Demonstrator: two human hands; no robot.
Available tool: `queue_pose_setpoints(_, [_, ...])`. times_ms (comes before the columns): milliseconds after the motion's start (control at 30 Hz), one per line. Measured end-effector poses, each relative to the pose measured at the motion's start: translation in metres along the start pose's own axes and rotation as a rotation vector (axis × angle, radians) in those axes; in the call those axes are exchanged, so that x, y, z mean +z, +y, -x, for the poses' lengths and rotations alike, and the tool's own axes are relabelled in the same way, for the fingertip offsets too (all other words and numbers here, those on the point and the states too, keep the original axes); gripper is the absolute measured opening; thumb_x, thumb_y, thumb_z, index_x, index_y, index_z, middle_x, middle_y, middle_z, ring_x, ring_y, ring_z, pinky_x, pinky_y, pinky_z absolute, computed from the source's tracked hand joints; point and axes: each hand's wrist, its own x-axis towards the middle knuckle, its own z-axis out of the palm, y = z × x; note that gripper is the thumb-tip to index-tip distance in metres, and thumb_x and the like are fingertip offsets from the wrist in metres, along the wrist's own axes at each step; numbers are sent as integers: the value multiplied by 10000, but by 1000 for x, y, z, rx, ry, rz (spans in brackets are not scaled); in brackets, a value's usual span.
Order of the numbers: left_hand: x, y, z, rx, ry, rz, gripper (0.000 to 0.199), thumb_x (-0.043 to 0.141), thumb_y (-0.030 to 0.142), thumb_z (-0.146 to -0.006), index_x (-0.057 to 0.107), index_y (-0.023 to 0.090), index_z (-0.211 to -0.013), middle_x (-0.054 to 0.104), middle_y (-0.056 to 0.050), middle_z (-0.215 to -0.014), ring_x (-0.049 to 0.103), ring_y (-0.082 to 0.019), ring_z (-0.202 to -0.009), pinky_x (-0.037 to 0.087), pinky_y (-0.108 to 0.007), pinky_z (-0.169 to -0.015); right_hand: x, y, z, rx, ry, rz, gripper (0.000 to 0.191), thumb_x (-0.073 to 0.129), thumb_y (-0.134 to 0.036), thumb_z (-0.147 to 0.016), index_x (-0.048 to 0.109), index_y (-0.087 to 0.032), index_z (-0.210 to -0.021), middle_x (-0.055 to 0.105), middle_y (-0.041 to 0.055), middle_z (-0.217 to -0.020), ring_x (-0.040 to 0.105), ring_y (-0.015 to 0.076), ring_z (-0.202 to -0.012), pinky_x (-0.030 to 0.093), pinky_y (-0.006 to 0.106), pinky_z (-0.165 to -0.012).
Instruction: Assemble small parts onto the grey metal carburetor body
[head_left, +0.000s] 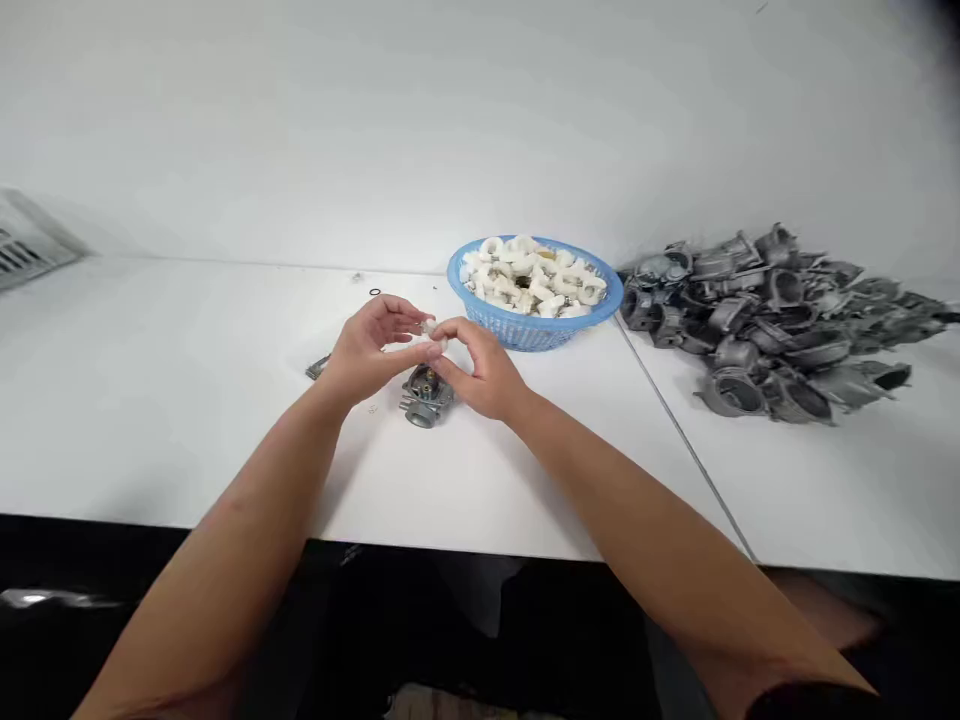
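Observation:
Between the fingertips of both my hands is a small white plastic carburetor float (430, 328), partly covered by the fingers. My left hand (369, 350) pinches its left side, thumb against it and the other fingers curved behind. From the right, my right hand (484, 372) grips it with thumb and forefinger. Just below my hands a grey carburetor body (421, 410) rests on the table, its opened side with brass parts facing up. Partly hidden behind my left wrist lies a grey metal part (318, 367).
A blue plastic basket (613, 297) full of white floats (517, 275) stands behind my right hand. A large heap of grey carburetor bodies (780, 340) covers the right side. A black O-ring (375, 292) lies behind my left hand. A seam (686, 440) crosses the white table.

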Motion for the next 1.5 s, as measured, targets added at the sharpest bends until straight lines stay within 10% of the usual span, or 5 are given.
queue_pose_setpoints(167, [-11,-4,0,13,-33,-15,476,916,324,-595,621,216,-952,705,-65,-1051,663,-245,-1034,495,-437,-976,-2,-2,5,113,26,22,509,644,-416,-896,447,-211,-1318,673,96,-1168,617,262,-1131,445,431,-997])
queue_pose_setpoints(700, [-8,-4,1,56,17,-197,564,919,383,-572,593,235,-1008,694,-43,-974,617,-186,-883,469,-320,-751,-16,0,-2,203,-160,-242,498,696,-399,-870,546,-221,-1310,587,87,-1353,540,238,-1263,416,445,-1107])
queue_pose_setpoints(1000, [-17,-1,1,80,-246,-177,367,883,354,-631,705,223,-924,714,-67,-1001,630,-222,-953,463,-336,-725,-29,19,0,320,-358,-563,496,758,-374,-831,568,-260,-1275,615,62,-1313,550,234,-1265,444,424,-1076])
queue_pose_setpoints(1500, [11,8,7,-6,199,-328,358,856,404,-604,618,212,-789,721,-25,-961,631,-217,-925,461,-404,-898,-2,20,1,430,-93,-783,456,715,-515,-837,638,-241,-1193,680,16,-1225,576,194,-1213,424,359,-1097])
